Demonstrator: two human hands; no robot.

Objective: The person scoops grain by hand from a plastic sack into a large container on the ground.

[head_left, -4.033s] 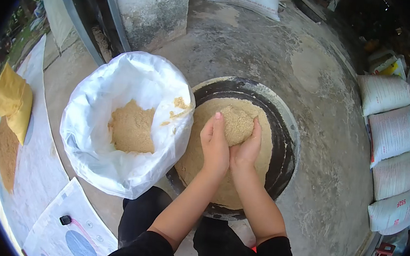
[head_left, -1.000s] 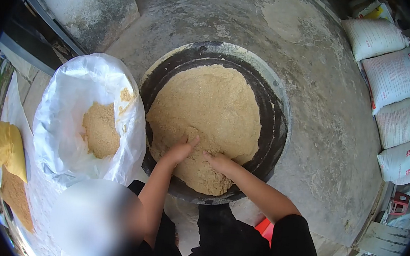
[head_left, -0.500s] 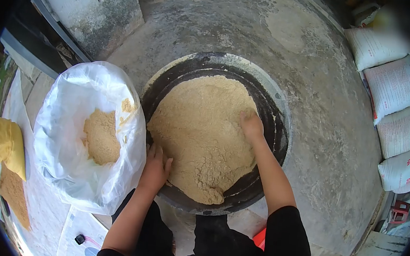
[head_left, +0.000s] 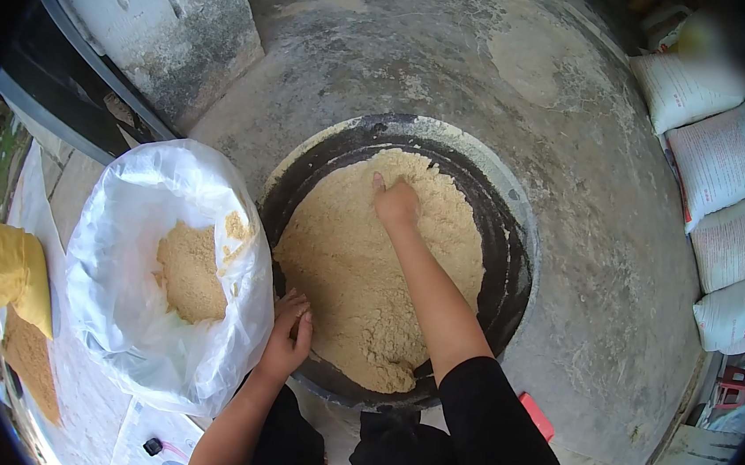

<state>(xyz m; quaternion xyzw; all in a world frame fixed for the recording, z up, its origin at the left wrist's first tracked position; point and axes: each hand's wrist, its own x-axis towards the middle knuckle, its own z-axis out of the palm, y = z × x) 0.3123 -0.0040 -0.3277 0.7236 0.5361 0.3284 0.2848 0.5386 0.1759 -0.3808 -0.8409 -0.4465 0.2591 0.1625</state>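
Observation:
A wide black tub (head_left: 511,271) stands on the floor in front of me, holding a thick layer of pale tan, damp-looking meal (head_left: 344,257). Toward the far side of the tub my right hand (head_left: 397,205) presses into the meal, thumb showing, the other fingers mostly hidden. My left hand (head_left: 285,340) rests at the tub's near-left rim, fingers loosely stretched and thumb apart, holding nothing. Close beside that hand stands a container lined with a clear plastic bag (head_left: 111,236), with a smaller heap of tan meal (head_left: 196,275) inside.
White printed sacks (head_left: 722,161) are stacked along the right side. At the far left lie a yellow bag (head_left: 10,267) and a spread of brown grain-like material (head_left: 31,366). A red object (head_left: 536,417) sits near my right sleeve. A whitish wall block (head_left: 169,20) stands at upper left.
My right hand has moved from the tub's right side to the far middle of the meal. My left hand stays at the near-left rim. The whole view has shifted slightly.

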